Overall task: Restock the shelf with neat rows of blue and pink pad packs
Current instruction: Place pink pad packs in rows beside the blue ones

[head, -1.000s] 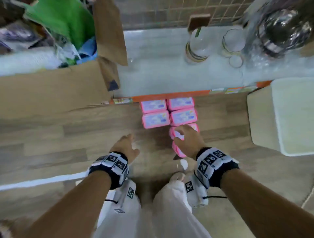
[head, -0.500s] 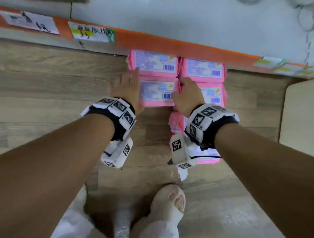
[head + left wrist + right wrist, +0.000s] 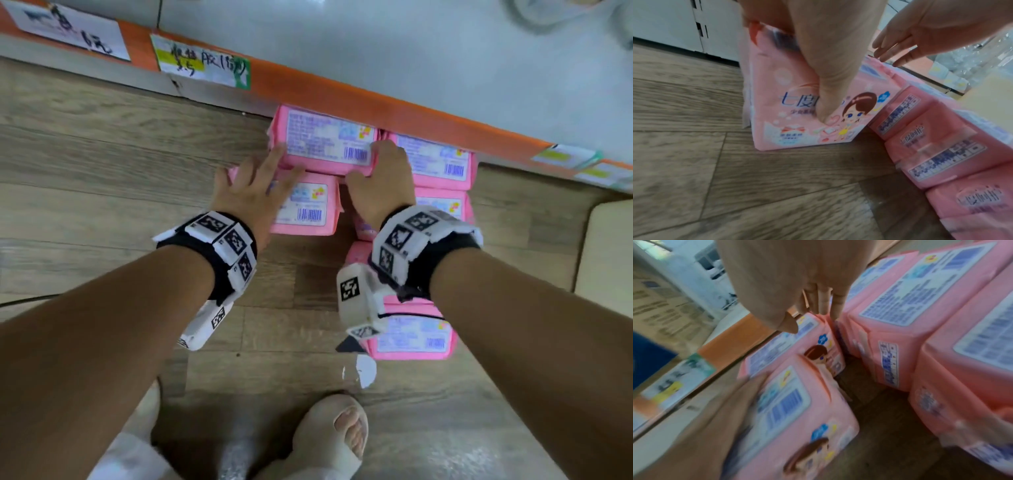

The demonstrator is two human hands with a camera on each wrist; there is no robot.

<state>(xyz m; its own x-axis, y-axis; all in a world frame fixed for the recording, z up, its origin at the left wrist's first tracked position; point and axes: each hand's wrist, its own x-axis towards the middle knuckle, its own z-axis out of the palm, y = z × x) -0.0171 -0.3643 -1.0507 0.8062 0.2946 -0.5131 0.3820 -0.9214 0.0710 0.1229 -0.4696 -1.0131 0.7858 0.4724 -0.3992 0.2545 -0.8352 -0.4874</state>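
Both hands have pushed farther toward the shelf edge since half a second ago, from the second pink pack up onto the one nearest the orange strip.

Six pink pad packs show in the head view, standing on the wooden floor in two columns: two at the left, four at the right, though the right wrist band hides part of that column, so the count there is unsure. No blue packs are in view.

Both forearms reach forward from 6 o'clock, wrists banded in black and white markers. The left hand (image 3: pixel 255 192) lies spread and flat, fingers straight, its palm over the near left pack (image 3: pixel 308 205) and its fingertips touching the left end of the far left pack (image 3: pixel 325 142), which sits at 12 o'clock against the orange shelf strip (image 3: pixel 394 102). The right hand (image 3: pixel 382 181) has its fingers together and pointing down, pressed into the gap between the far left pack and the far right pack (image 3: pixel 438 164); it grips nothing. The nearest pack (image 3: pixel 414 337) lies at 5 o'clock beneath the right wrist.
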